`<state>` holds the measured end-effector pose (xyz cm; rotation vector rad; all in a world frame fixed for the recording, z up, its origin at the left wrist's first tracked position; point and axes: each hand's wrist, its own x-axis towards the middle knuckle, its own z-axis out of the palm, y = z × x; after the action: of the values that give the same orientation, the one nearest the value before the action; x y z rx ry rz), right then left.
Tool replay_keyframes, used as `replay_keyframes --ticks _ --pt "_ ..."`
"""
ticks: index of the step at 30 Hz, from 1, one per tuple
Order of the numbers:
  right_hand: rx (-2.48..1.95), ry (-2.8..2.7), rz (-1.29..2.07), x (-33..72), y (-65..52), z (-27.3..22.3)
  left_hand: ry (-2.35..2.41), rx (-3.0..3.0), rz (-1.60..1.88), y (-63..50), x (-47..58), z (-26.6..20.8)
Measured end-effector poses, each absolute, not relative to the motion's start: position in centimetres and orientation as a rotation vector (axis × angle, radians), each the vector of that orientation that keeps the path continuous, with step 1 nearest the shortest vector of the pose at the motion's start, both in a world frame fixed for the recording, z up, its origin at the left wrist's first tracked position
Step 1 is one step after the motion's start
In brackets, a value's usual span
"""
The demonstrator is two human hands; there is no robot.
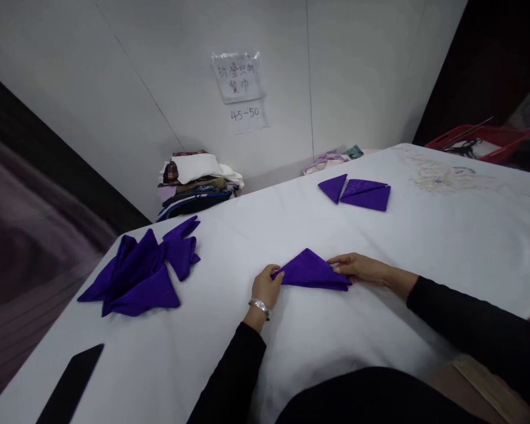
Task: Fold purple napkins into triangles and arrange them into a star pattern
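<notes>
Loose layers, easy to skew

Layers of the purple cloth (307, 271) look parted at the right corner; a lopsided tug could skew the fold, imo. Long axis runs left-right, peak pointing away. It's on the white tabletop (238, 229), left hand (266, 287) pinching its left corner, right hand (357, 268) at the right edge, can't tell if gripping. Folded purple piece (371, 203) further out.

- Hands: two, left hand (267, 287) and right hand (357, 268).
- Folded purple cloth (308, 270) between them: one.
- Purple pieces (364, 194), far right: at least two.
- Purple heap (136, 271), left: one; pieces overlap, uncountable.
- Bracelet (259, 305): one.
- Wall papers (239, 79): two.
- Fabric piles (198, 169), far: two.
- Red basket (501, 150), far right: one.
- Black strip (73, 383), near left: one.
</notes>
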<state>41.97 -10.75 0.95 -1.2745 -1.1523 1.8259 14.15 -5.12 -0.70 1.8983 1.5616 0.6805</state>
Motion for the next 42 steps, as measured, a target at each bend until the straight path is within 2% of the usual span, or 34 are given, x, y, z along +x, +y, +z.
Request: replay_keyframes --ticks 12,23,32,42 --pt "-1.452 -1.403 1.559 41.5 -11.5 0.8 1.532 2.404 0.625 -6.2 14.4 0.0" --pt "-1.464 -1.377 1.505 41.4 -14.3 -0.1 1.469 2.496 0.569 -5.7 14.2 -0.3" --pt "-1.698 -1.863 1.016 40.4 -15.4 1.1 1.487 2.515 0.637 -5.6 13.9 -0.7" --pt "-1.718 -1.976 0.881 40.2 -15.8 1.5 1.385 2.641 0.621 -8.0 15.6 0.5"
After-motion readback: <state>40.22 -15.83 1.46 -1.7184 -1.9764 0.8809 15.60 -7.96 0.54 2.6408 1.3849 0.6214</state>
